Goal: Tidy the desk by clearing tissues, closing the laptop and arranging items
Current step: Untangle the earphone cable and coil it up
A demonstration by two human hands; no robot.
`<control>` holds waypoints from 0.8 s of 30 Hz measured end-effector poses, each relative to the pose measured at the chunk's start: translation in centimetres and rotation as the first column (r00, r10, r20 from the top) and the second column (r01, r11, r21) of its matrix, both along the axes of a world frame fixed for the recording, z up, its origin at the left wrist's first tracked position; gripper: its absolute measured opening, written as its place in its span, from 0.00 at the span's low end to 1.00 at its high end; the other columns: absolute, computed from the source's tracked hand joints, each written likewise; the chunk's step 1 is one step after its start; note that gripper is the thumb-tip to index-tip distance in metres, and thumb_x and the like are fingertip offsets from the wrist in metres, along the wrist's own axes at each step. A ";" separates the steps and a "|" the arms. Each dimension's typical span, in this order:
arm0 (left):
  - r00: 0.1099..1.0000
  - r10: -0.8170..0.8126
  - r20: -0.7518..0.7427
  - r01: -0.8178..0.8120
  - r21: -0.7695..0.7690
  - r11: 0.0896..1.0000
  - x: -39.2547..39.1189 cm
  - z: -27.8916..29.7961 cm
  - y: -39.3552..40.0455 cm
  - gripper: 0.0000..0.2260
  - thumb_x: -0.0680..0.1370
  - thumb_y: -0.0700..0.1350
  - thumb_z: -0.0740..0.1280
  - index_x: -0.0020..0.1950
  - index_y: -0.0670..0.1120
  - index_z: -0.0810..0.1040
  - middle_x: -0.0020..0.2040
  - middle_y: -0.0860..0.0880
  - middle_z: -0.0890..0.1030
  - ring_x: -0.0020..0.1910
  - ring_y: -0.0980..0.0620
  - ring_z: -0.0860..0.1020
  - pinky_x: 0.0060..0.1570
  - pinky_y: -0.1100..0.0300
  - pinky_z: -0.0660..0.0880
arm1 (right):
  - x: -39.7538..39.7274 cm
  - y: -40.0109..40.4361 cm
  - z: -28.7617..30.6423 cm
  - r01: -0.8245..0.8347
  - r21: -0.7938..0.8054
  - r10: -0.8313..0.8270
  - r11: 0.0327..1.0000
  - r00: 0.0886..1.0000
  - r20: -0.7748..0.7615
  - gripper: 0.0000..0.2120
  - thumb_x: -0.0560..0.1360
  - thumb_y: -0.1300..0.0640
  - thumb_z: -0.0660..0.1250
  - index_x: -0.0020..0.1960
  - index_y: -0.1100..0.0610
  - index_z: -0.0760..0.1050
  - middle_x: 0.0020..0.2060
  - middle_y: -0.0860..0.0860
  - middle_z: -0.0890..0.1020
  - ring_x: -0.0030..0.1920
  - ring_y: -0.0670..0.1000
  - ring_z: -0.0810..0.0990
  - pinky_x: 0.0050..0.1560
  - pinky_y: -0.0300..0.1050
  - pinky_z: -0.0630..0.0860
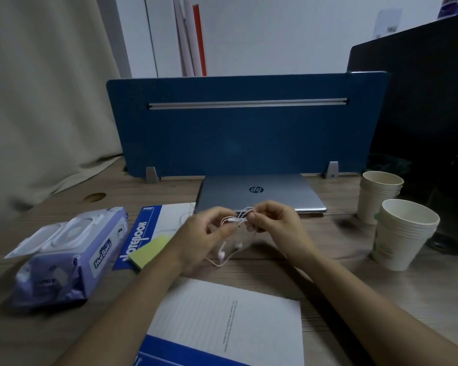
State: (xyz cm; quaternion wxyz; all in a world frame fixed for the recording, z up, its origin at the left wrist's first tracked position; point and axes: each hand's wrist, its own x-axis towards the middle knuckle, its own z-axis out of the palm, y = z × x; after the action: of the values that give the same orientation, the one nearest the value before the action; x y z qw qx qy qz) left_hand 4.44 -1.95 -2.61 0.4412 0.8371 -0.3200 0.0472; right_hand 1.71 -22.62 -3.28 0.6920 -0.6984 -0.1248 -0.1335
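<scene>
Both my hands, left hand (209, 228) and right hand (273, 220), pinch the earphone cable (239, 219) mid-frame, its earbuds dangling below toward me.

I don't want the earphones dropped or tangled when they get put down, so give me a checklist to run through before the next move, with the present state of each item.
1. Both hands on the cord: left hand and right hand pinch the earphone cable between them. Ok.
2. Cable fully gathered: earbuds dangle below the hands. Not ok.
3. Cable free of knots: cannot tell.
4. Laptop closed: lid is down. Ok.
5. Wet wipes pack lid shut: flap stands open. Not ok.
6. Paper cups upright and stacked: ok.
</scene>
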 end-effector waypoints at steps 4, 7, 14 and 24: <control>0.999 -0.039 -0.011 0.038 -0.094 0.995 -0.1 0.0 -0.5 0.04 0.78 0.50 0.69 0.49 0.52 0.82 0.43 0.52 0.83 0.43 0.52 0.81 0.46 0.56 0.78 | -0.1 0.5 -0.2 -0.026 -0.044 0.026 0.999 1.000 0.008 0.04 0.76 0.63 0.69 0.42 0.59 0.78 0.32 0.53 0.83 0.36 0.50 0.79 0.39 0.40 0.74; 0.994 -0.042 -0.103 0.015 -0.245 0.969 0.3 0.0 -0.1 0.05 0.79 0.45 0.68 0.49 0.48 0.84 0.43 0.48 0.84 0.45 0.49 0.82 0.49 0.55 0.79 | 0.0 0.2 -0.2 -0.013 -0.039 0.013 0.999 1.000 -0.007 0.06 0.77 0.61 0.68 0.41 0.56 0.76 0.35 0.51 0.82 0.40 0.51 0.78 0.43 0.43 0.74; 0.919 -0.100 -0.381 -0.123 -0.518 0.847 0.0 0.4 -0.3 0.08 0.80 0.43 0.65 0.48 0.45 0.84 0.39 0.48 0.84 0.38 0.54 0.82 0.35 0.63 0.77 | -0.2 0.5 -0.3 -0.127 0.036 0.127 0.991 0.992 -0.001 0.05 0.78 0.63 0.66 0.44 0.56 0.74 0.38 0.55 0.81 0.44 0.55 0.76 0.50 0.51 0.72; 0.768 -0.366 -0.525 -0.198 -0.739 0.645 0.9 0.5 0.5 0.13 0.81 0.46 0.62 0.41 0.46 0.82 0.42 0.45 0.83 0.43 0.51 0.82 0.42 0.56 0.79 | -0.1 -0.3 -0.3 -0.293 -0.022 0.289 0.956 0.952 -0.104 0.09 0.76 0.59 0.69 0.54 0.51 0.77 0.33 0.48 0.77 0.31 0.45 0.75 0.30 0.37 0.73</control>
State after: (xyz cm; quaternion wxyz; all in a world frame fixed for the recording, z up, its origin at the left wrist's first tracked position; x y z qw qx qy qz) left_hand 5.37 -1.43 -2.10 0.8320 0.5200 -0.1428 -0.1300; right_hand 1.64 -22.91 -3.56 0.6964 -0.6908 -0.1943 0.0071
